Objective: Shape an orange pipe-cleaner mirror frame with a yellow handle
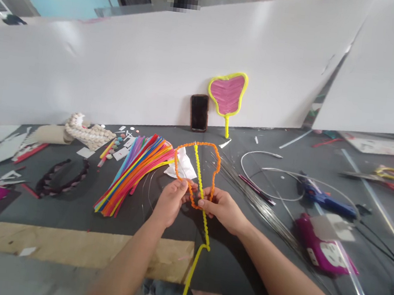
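My left hand [172, 199] pinches the lower left side of an orange twisted pipe cleaner loop [219, 162], held upright over the dark table. A yellow twisted pipe cleaner stem [199, 167] runs down through the middle of the loop and out below it. The fingers of my right hand [224, 209] are closed around the loop's lower right and the stem, where the two cross. From the stem's lower end, a loose yellow pipe cleaner length [192, 273] hangs toward my lap. Parts of the loop are hidden behind my fingers.
Pipe cleaners [134, 173] in many colours lie left of my hands. A pink and yellow fan-shaped piece [227, 94] and a phone [199, 113] lean on the white panel. Metal wires [258, 203], a blue glue gun [327, 199] and scissors [387, 178] are on the right.
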Motion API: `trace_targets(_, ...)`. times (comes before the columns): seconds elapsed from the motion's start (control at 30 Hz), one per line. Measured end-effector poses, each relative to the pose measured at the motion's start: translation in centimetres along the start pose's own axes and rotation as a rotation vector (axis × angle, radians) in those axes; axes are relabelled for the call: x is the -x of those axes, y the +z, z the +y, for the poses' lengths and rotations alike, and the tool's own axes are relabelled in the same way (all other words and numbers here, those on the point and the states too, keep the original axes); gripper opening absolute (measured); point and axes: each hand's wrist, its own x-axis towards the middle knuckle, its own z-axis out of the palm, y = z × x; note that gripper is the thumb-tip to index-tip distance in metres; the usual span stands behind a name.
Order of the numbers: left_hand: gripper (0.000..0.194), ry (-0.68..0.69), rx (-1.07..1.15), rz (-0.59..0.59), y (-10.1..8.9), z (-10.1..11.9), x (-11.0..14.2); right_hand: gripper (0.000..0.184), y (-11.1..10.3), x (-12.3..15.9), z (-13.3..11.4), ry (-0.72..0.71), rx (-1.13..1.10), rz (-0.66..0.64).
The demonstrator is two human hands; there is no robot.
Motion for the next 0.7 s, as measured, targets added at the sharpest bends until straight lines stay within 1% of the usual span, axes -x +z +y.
trace_targets(0.13, 0.039, -0.104, 0.038, -0.206, 0.34, -0.02, 0.28, 0.032, 0.02, 0.04, -0.02, -0.020, -0.037, -0.019)
trace_targets(0.2, 0.038, -0.139, 0.057, -0.256, 0.47, -0.09, 0.39, 0.031, 0.12, 0.09, 0.00, -0.023, -0.035, -0.052)
trace_targets(0.33, 0.032, -0.156, 0.081, -0.258, 0.62, 0.10, 0.62, 0.032, 0.31, 0.18, 0.08, -0.001, 0.018, -0.133)
trace_targets(0.4, 0.031, -0.164, 0.069, -0.259, 0.63, 0.34, 0.69, 0.033, 0.28, 0.21, 0.08, 0.015, 0.046, -0.137)
trace_targets(0.53, 0.027, -0.136, 0.032, -0.215, 0.41, 0.62, 0.61, 0.036, -0.13, 0.20, -0.08, 0.034, 0.092, -0.047)
trace_targets(0.63, 0.029, -0.126, -0.013, -0.172, 0.06, 0.43, 0.42, 0.034, -0.43, 0.08, -0.24, 0.007, 0.092, 0.039)
trace_targets(0.7, 0.032, -0.143, -0.055, -0.175, -0.18, 0.20, 0.27, 0.033, -0.54, 0.00, -0.32, -0.001, 0.095, 0.073)
